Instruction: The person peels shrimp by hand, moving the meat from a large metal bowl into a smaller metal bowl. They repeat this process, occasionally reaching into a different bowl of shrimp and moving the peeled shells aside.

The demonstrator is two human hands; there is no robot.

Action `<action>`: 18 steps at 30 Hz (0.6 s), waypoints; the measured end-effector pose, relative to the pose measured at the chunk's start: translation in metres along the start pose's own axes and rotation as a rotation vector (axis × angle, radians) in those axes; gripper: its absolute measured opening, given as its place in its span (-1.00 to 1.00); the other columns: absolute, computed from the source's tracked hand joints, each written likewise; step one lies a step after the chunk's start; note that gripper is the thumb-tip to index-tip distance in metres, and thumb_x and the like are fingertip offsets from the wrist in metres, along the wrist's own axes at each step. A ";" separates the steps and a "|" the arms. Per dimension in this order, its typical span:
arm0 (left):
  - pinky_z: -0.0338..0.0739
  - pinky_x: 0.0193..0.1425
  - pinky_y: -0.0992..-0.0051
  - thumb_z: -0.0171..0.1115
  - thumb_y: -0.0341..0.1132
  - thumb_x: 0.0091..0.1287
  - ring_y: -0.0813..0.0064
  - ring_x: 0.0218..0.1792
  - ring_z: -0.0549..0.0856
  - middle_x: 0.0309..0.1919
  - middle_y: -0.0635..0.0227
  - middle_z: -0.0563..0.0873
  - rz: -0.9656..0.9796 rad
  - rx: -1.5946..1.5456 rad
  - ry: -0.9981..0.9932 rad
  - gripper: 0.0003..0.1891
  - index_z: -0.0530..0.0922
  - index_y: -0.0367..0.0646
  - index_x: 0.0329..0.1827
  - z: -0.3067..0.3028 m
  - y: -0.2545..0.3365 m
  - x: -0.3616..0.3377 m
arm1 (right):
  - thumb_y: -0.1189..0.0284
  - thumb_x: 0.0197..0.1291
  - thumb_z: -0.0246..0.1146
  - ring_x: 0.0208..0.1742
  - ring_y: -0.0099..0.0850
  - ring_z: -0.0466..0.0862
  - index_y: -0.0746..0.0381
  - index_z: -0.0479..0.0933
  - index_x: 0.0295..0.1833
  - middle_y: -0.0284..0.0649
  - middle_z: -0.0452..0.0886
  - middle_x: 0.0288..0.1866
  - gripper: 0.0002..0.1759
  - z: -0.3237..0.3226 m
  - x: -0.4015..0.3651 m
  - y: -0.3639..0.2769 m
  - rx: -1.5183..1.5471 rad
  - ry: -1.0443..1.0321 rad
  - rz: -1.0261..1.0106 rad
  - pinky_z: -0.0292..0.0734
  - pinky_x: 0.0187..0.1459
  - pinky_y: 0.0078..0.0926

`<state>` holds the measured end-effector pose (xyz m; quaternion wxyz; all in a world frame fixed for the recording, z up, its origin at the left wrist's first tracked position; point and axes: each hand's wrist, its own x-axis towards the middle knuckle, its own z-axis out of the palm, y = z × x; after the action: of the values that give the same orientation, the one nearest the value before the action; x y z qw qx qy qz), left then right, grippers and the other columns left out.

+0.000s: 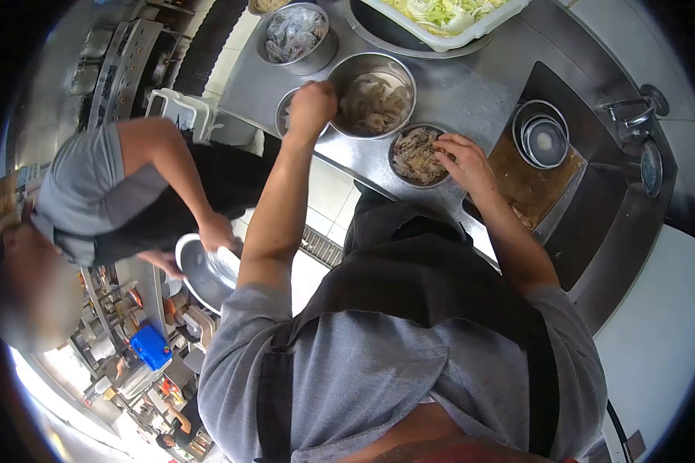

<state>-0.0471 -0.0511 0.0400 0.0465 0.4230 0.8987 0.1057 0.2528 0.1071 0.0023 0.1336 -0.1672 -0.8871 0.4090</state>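
Note:
My left hand (313,108) is closed above a small metal bowl (283,122), which it partly covers; whatever is between the fingers is hidden. Just right of it stands a larger metal pot (403,76) holding what look like raw grey shrimp (374,106). My right hand (469,163) reaches over the right rim of another metal bowl, fingers apart at a heap of brownish-grey pieces (417,154) that look like shrimp peelings. I cannot make out anything held in it.
Behind are a metal pot with a plastic bag (294,35) and a white tub of shredded cabbage (480,37). At right, a sink with tap (633,108) holds nested bowls (544,135) on a brown board (544,184). Close on the left, a co-worker (116,185) carries a metal basin (201,274).

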 end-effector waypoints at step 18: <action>0.63 0.01 0.22 0.31 -0.21 0.10 0.10 -0.08 0.74 -0.13 0.04 0.74 0.023 0.151 -0.482 -0.68 0.71 -0.17 -0.13 0.044 0.024 0.037 | 0.39 0.21 0.25 -0.07 -0.10 0.66 0.27 0.64 -0.05 -0.07 0.66 -0.04 -0.75 -0.016 0.003 -0.001 0.038 0.045 0.068 0.55 -0.01 -0.29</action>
<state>-0.0448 -0.0014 0.0026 0.2263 0.4485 0.8622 -0.0653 0.2554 0.1183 0.0136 0.1426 -0.2039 -0.8698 0.4261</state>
